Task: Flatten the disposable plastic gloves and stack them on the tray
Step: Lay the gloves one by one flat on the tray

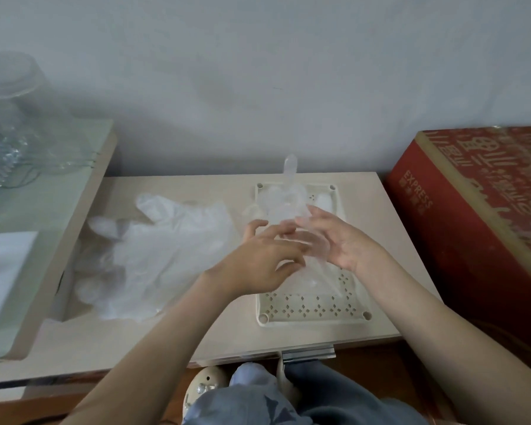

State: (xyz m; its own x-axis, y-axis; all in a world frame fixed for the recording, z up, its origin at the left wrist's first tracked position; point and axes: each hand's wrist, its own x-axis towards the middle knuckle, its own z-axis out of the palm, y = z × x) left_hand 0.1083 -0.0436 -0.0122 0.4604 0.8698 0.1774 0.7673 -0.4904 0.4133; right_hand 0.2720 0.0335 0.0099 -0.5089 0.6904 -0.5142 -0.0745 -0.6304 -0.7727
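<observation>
Two hands, left hand point(265, 259) and right hand point(339, 240), fingers spread, smoothing one clear glove point(288, 207) over the tray point(313, 311); crumpled pile of gloves point(154, 256) on worktop point(120, 338) probably next.

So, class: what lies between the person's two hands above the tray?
In the head view, a clear plastic glove lies between the left hand and right hand, over the tray.

There were two bare hands, the left hand point(259, 262) and the right hand point(339, 237), one perforated tray point(313, 311), one red box point(472, 210) and one clear jar point(10, 96). The heaped gloves point(160, 256) overlapped too much to count.
</observation>
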